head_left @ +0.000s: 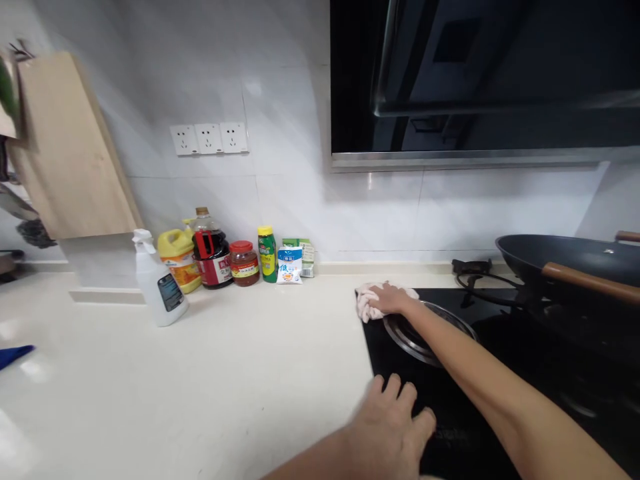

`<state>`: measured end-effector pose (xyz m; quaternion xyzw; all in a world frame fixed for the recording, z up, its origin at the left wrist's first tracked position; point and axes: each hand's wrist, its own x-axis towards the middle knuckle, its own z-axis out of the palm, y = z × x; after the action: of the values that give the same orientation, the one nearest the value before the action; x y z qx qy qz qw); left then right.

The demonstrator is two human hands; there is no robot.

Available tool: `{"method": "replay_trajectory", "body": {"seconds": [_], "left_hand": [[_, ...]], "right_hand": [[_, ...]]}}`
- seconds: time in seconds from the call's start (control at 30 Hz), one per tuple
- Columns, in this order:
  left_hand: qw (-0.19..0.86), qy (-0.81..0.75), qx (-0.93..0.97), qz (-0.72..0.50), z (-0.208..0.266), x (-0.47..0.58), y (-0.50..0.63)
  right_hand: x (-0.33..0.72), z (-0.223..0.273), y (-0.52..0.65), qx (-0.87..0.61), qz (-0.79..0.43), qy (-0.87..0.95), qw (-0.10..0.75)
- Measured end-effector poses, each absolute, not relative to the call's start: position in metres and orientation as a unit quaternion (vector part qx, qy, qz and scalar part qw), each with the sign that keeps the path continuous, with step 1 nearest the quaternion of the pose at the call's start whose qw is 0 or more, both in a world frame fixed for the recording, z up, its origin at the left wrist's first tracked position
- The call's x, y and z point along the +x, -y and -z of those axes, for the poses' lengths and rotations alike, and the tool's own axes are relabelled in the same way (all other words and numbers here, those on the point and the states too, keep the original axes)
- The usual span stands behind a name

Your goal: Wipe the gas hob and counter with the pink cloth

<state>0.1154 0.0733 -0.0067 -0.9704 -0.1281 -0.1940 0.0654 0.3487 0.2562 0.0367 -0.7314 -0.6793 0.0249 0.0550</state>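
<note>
A pale pinkish cloth point(367, 302) lies bunched at the back left corner of the black glass cooktop point(400, 373). My right hand point(391, 299) presses down on it, fingers closed over the fabric. Just in front of that hand is a round metal burner ring point(400, 339), partly covered by my right forearm. My left hand point(393, 423) is at the cooktop's left edge, fingers spread and holding nothing; whether it touches the surface I cannot tell.
A wok point(565, 263) with wooden handles stands on the right burner. Along the wall are a white spray bottle point(159, 287), a yellow jug point(177, 257), a dark sauce bottle point(213, 257), a red-lidded jar point(244, 265), a green bottle point(267, 257) and packets point(290, 267). A range hood point(450, 80) hangs above.
</note>
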Motion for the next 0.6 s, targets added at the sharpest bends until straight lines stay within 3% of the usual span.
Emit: {"method": "replay_trajectory", "body": {"seconds": [0.17, 0.37, 0.6], "left_hand": [[-0.035, 0.142, -0.968, 0.203, -0.021, 0.112, -0.076], [-0.099, 0.163, -0.904, 0.382, -0.034, 0.11, -0.092], [-0.169, 0.153, -0.885, 0.407, -0.044, 0.108, -0.091]], "right_hand": [[0.307, -0.039, -0.195, -0.656, -0.014, 0.752, 0.062], [0.29, -0.031, -0.093, -0.555, -0.014, 0.822, 0.128], [0.284, -0.024, 0.023, -0.566, -0.007, 0.806, 0.173]]}}
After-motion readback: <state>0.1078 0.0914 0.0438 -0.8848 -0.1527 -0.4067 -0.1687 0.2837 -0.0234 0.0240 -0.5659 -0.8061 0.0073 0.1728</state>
